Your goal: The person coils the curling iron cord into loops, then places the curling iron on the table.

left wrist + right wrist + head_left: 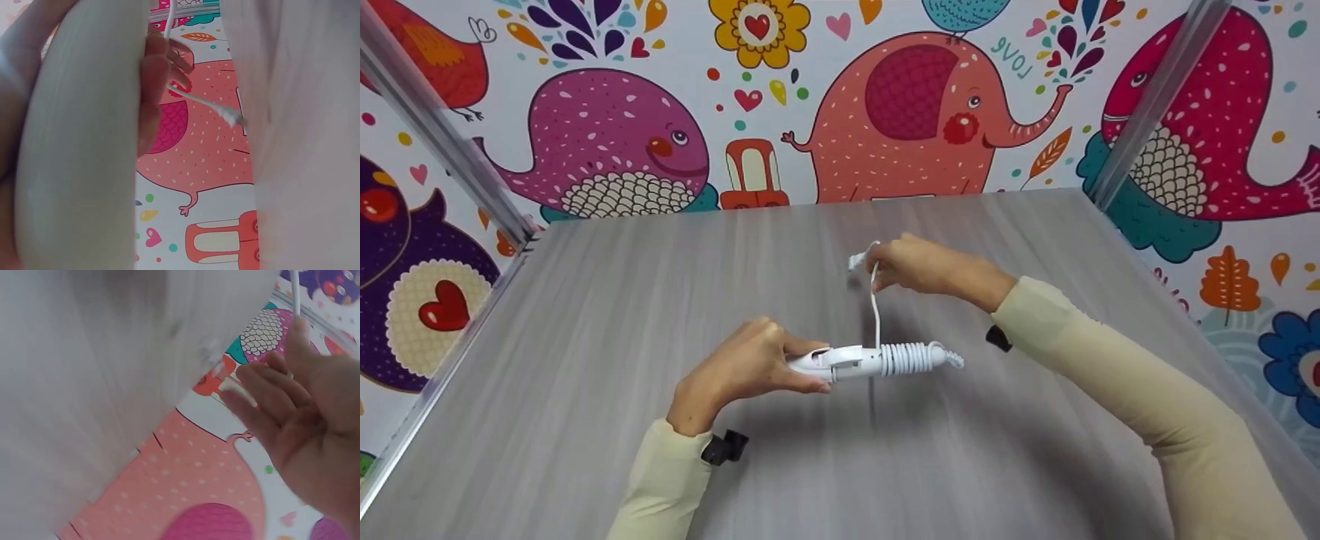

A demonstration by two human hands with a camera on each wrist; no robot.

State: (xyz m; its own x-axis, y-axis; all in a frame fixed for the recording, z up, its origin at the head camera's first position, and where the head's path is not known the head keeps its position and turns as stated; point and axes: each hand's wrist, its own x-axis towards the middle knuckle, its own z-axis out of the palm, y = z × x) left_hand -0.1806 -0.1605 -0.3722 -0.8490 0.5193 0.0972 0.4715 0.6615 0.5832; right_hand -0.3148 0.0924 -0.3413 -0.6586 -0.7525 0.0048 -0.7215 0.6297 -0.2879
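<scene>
A white hair-styling iron (847, 363), with its cord coiled round the right-hand part, is held level above the table. My left hand (746, 360) grips its left end, thumb below and fingers above. From the coil, a loose length of white cord (876, 315) rises to my right hand (919, 264), which pinches it near the plug end. The plug (856, 260) dangles just left of those fingers. In the left wrist view, the plug (229, 116) hangs from the cord beyond a large pale surface. The right wrist view shows the cord (296, 295) passing the thumb and index finger of my right hand (315, 416).
A grey wood-grain table (607, 300) lies under both hands. Behind it stands a wall panel printed with cartoon animals (900, 112). Metal posts (442, 112) rise at the back corners. Black wrist mounts (725, 448) show at both cuffs.
</scene>
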